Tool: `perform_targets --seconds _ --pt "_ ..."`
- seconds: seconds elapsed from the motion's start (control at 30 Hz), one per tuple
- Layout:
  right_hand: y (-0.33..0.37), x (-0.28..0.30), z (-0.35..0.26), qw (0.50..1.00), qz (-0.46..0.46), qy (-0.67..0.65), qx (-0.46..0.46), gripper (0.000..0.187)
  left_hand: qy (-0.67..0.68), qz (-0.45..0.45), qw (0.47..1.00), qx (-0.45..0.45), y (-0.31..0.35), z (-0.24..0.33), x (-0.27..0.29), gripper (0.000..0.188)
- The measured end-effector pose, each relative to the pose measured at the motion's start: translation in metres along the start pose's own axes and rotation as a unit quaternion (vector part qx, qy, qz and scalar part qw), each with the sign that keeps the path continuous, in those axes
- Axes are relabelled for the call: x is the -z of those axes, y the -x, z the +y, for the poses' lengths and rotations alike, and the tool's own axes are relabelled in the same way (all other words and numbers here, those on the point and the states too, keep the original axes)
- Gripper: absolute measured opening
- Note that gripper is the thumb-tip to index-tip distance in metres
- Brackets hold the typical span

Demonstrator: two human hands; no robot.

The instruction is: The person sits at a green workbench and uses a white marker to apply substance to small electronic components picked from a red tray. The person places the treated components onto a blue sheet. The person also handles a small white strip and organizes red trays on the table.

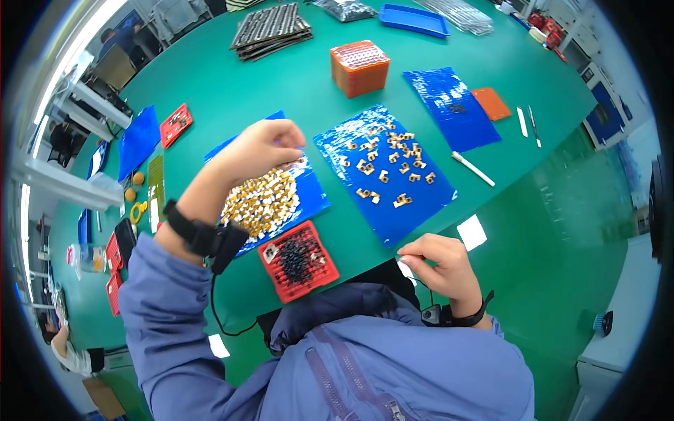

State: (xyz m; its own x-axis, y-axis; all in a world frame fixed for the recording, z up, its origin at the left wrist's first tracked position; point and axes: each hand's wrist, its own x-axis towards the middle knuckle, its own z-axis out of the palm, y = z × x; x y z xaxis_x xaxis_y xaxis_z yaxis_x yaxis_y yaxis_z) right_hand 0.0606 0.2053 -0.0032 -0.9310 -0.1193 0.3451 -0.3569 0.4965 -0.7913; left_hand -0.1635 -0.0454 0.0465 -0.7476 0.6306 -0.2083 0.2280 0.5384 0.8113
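Note:
My left hand (265, 145) is closed, fingers curled downward, above the far part of a heap of small white and yellow parts (263, 203). That heap lies on a blue sheet (314, 196). Whatever its fingertips hold, if anything, is hidden. At the table's front edge my right hand (440, 262) is closed in a pinch, beside the near corner of a second blue sheet (393, 224); nothing I can name shows in it. Scattered tan and dark small parts (383, 176) lie on this sheet. A red tray (325, 274) of small black pieces (298, 258) sits near my body.
An orange block-shaped stack (360, 74) stands farther back. To the right lie another blue sheet (474, 133), an orange plate (491, 103), a white pen (473, 169) and tweezers (535, 126). Stacked grey trays (272, 31) and a blue tray (414, 20) are at the back.

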Motion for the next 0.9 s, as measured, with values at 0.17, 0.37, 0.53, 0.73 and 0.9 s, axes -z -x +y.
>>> perform_targets --seconds 0.17,0.37,0.53,0.73,0.9 --pt "0.024 0.020 0.008 0.996 0.056 0.041 -0.050 0.004 -0.047 -0.004 0.999 0.027 -0.076 -0.017 -0.034 0.010" --pt "0.038 0.028 0.021 0.994 0.078 0.040 -0.072 0.005 -0.107 0.032 0.993 0.026 -0.100 -0.033 -0.043 0.008" --pt "0.029 0.026 0.018 0.994 0.077 0.041 -0.061 0.006 -0.182 0.051 0.982 0.001 -0.092 -0.029 -0.044 0.015" --pt "0.035 0.023 0.017 0.993 0.056 0.033 -0.096 0.007 -0.251 0.124 0.954 -0.112 -0.102 -0.052 -0.053 0.033" --pt "0.039 0.018 0.017 0.994 0.052 0.032 -0.091 0.002 -0.173 0.150 0.966 -0.120 -0.053 -0.027 -0.027 0.024"
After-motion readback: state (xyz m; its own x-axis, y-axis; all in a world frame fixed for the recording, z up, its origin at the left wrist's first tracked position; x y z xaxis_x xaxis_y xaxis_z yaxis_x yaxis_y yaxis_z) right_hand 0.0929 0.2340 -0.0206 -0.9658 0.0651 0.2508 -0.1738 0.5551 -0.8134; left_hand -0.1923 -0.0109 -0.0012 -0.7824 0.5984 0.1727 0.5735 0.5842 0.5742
